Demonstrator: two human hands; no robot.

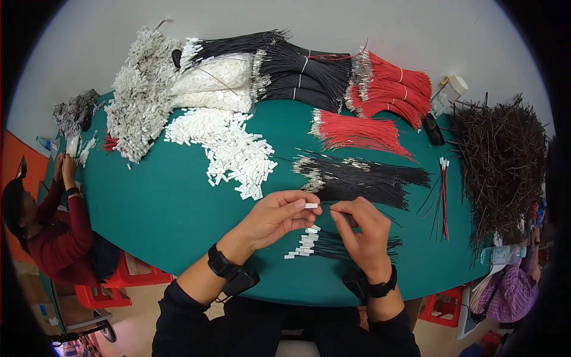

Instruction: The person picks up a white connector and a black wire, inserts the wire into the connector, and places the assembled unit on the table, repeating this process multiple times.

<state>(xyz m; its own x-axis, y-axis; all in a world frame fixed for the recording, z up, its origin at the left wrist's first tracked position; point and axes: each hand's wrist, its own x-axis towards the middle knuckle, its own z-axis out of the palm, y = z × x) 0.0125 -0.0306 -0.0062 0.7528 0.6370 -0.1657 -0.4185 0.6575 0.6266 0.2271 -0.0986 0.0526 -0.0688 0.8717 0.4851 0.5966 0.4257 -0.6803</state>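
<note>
My left hand (275,217) pinches a small white plastic connector (311,206) between thumb and fingers, just above the green table (160,208). My right hand (361,232) holds a thin black wire (326,207) whose end meets the connector. Under my hands lies a row of black wires fitted with white connectors (306,243). Just beyond my hands sits a loose bundle of black wires (363,177).
A heap of loose white connectors (229,152) lies left of centre. Red wire bundles (363,132), more black bundles (303,74) and white piles (143,95) fill the far side. A dark tangle of wires (502,154) is at the right. A person in red (56,232) sits at left.
</note>
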